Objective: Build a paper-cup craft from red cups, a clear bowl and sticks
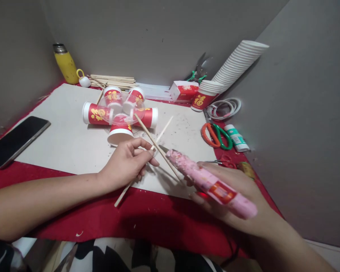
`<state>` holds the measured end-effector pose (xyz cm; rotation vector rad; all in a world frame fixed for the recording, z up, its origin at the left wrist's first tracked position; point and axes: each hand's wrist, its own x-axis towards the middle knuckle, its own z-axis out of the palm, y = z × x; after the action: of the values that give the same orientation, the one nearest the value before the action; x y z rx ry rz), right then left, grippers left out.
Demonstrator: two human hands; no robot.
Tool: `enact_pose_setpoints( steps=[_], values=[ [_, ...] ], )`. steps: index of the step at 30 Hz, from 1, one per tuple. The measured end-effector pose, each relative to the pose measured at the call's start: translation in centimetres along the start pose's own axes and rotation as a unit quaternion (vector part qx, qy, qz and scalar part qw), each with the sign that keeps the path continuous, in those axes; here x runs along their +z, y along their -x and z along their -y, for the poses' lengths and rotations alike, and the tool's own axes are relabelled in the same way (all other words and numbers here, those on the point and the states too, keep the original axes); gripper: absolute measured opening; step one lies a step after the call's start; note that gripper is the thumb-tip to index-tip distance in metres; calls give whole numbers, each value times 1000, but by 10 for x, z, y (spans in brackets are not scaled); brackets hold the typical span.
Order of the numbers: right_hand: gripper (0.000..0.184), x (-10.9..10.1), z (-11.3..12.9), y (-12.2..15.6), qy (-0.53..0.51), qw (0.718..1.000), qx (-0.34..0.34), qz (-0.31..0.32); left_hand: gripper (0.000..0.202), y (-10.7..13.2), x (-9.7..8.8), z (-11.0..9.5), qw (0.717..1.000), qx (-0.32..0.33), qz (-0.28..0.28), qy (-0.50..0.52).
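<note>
My left hand (130, 160) pinches two thin wooden sticks where they cross in an X. One pale stick (166, 127) runs from the lower left to the upper right; the other stick (144, 127) slants down toward the right. My right hand (232, 192) is wrapped round a pink hot glue gun (204, 177), slightly blurred, whose dark nozzle sits close to the crossing. Whether the nozzle touches the wood I cannot tell. Just beyond my left hand, several red paper cups (98, 114) lie on their sides in a ring, with a clear plastic disc (121, 104) on top.
A phone (18, 139) lies at left on the grey board (59, 143). Toward the back stand a yellow bottle (65, 64) and bundled sticks (116, 81). To the right are stacked paper cups (235, 64), a coiled cable (225, 108), scissors (217, 135) and a small white-green bottle (236, 138).
</note>
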<state>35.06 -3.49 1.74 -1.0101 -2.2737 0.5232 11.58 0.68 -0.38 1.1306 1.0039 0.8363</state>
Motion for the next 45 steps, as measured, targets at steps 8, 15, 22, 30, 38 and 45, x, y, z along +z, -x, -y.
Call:
enact_pose_setpoints(
  steps=[8, 15, 22, 30, 38, 45],
  values=[
    [12, 11, 2, -3, -8, 998, -57, 18, 5, 2, 3, -5, 1000, -19, 2, 4],
    [10, 12, 0, -2, 14, 999, -42, 28, 9, 3, 4, -5, 1000, -28, 5, 12],
    [6, 12, 1, -4, 24, 998, -58, 28, 8, 2, 3, -3, 999, -27, 8, 20],
    [7, 12, 2, -5, 37, 997, -68, 19, 8, 3, 3, -5, 999, -38, 10, 13],
    [9, 11, 3, -6, 46, 996, -76, 16, 7, 3, 4, -5, 999, -39, 6, 0],
    [9, 12, 3, -5, 54, 995, -80, 11, 7, 3, 3, -3, 999, -34, 7, 1]
  ],
)
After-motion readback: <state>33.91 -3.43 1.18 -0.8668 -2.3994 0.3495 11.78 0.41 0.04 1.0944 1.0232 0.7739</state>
